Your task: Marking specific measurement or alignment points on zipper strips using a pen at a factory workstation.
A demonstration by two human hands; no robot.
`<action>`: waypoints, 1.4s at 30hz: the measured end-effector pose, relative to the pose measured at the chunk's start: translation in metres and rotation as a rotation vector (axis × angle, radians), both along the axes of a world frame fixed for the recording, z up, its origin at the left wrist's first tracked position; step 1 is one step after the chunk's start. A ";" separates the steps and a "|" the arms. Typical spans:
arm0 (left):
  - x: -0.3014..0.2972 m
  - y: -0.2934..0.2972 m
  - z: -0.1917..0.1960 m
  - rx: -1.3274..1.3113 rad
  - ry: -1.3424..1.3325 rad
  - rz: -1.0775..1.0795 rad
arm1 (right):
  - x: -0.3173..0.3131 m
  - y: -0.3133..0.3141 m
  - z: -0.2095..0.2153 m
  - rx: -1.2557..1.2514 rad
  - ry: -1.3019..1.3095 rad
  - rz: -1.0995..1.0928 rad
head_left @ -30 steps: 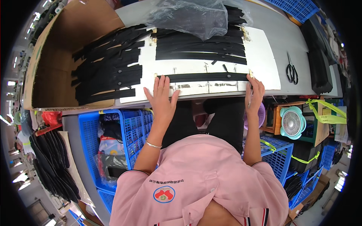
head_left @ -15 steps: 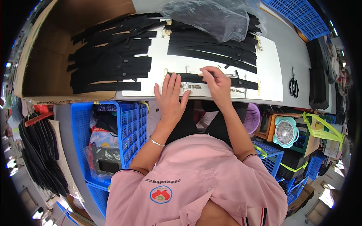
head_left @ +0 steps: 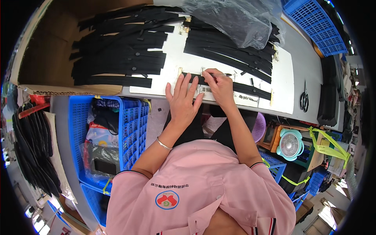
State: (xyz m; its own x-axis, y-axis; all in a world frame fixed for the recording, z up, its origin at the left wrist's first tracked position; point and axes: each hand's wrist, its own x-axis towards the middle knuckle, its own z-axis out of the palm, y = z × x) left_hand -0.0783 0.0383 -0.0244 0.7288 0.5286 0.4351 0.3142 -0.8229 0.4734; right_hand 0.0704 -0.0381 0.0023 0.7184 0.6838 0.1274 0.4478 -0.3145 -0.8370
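Partly hidden, the black strip (head_left: 254,91) lay along the near edge of the white board (head_left: 282,78).
Its long axis ran left to right; the left hand (head_left: 183,101) lay flat and spread, covering its left part, and the right hand (head_left: 222,88) gripped a pen-like tool (head_left: 226,74), whose tip was hard to see.

The scene is viewed from the person's head, by the left one of two fisheye cameras set side by side. The lens is directed downward, so the pink shirt (head_left: 201,180) is taken in from above, quite near. A little farther, the left hand (head_left: 183,102), the right hand (head_left: 220,88) and the table (head_left: 306,62) are shown. Toward the dark round rim, straight edges are bent.
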 end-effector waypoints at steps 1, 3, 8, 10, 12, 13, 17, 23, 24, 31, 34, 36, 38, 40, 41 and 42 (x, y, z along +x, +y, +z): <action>0.000 0.000 0.000 -0.001 -0.004 -0.003 | 0.000 0.000 -0.001 0.005 -0.031 0.009; 0.001 0.000 0.000 0.005 -0.005 -0.002 | -0.001 0.002 -0.003 0.027 -0.045 -0.011; 0.001 0.000 -0.001 0.009 -0.004 0.002 | -0.003 0.000 -0.002 0.123 0.064 -0.059; 0.001 0.000 -0.001 -0.013 -0.006 0.013 | -0.001 -0.004 -0.004 0.085 0.029 0.046; 0.001 -0.001 -0.001 -0.012 -0.005 0.012 | -0.001 -0.004 -0.005 0.096 0.009 0.046; 0.002 -0.001 -0.001 -0.011 -0.005 0.013 | -0.001 -0.004 -0.006 0.107 -0.012 0.048; 0.002 -0.001 -0.001 -0.007 -0.007 0.001 | -0.002 -0.005 -0.005 0.095 -0.069 0.047; 0.002 0.000 -0.001 0.002 0.022 -0.020 | 0.001 -0.022 0.006 0.114 0.217 0.055; 0.001 0.000 -0.001 0.002 0.021 -0.025 | 0.003 -0.031 0.010 0.115 0.216 0.051; 0.000 0.000 0.003 -0.013 0.041 -0.022 | 0.036 -0.076 0.002 0.171 -0.062 -0.336; -0.001 0.000 0.002 -0.009 0.048 -0.029 | 0.037 -0.078 -0.006 0.156 -0.065 -0.332; 0.000 0.001 0.002 -0.009 0.056 -0.035 | 0.039 -0.078 -0.008 0.162 -0.022 -0.332; 0.000 0.001 0.003 -0.014 0.057 -0.037 | 0.040 -0.077 -0.007 0.158 -0.028 -0.326; 0.000 -0.001 0.004 -0.022 0.058 -0.037 | 0.040 -0.076 -0.007 0.152 -0.034 -0.318; 0.001 -0.002 0.005 -0.018 0.067 -0.026 | 0.040 -0.076 -0.009 0.136 -0.074 -0.315; 0.003 -0.003 0.011 -0.014 0.076 -0.014 | 0.040 -0.076 -0.009 0.118 -0.114 -0.312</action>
State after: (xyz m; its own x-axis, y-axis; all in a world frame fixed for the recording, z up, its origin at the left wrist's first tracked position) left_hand -0.0754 0.0354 -0.0138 0.7669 0.5236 0.3711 0.3382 -0.8212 0.4596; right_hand 0.1106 -0.1144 -0.0069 0.8670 0.4095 0.2840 0.4382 -0.3549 -0.8259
